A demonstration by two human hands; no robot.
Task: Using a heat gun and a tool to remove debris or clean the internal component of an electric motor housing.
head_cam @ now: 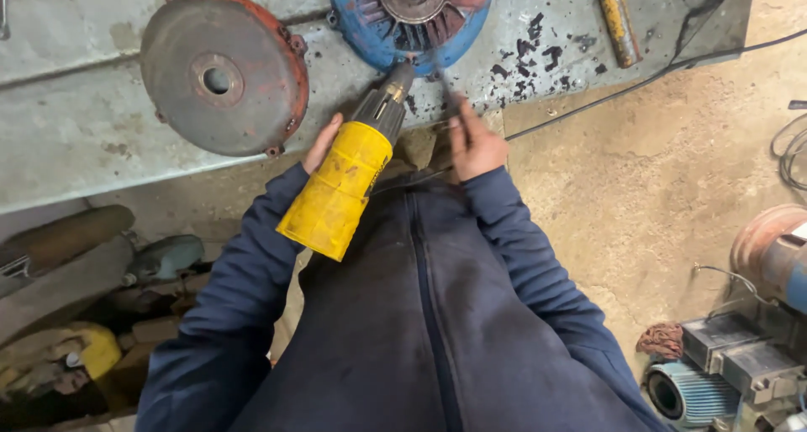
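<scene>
My left hand (323, 143) grips a yellow power drill (345, 180) with a dark chuck; its tip points up at the lower rim of a blue motor end cover (378, 37) lying on the grey metal bench (76, 121). My right hand (476, 143) is closed around a thin dark rod-like tool (444, 96) just right of the drill's tip, near the same rim. The fingers hide most of that tool. Dark blue sleeves and a zipped jacket fill the lower middle of the view.
A rust-red round motor cover (224, 72) lies left on the bench. A yellow-handled tool (617, 20) lies at the top right. A black cable (639, 83) crosses the concrete floor. Motor parts (740, 365) sit at the lower right, and clutter (76, 314) at the lower left.
</scene>
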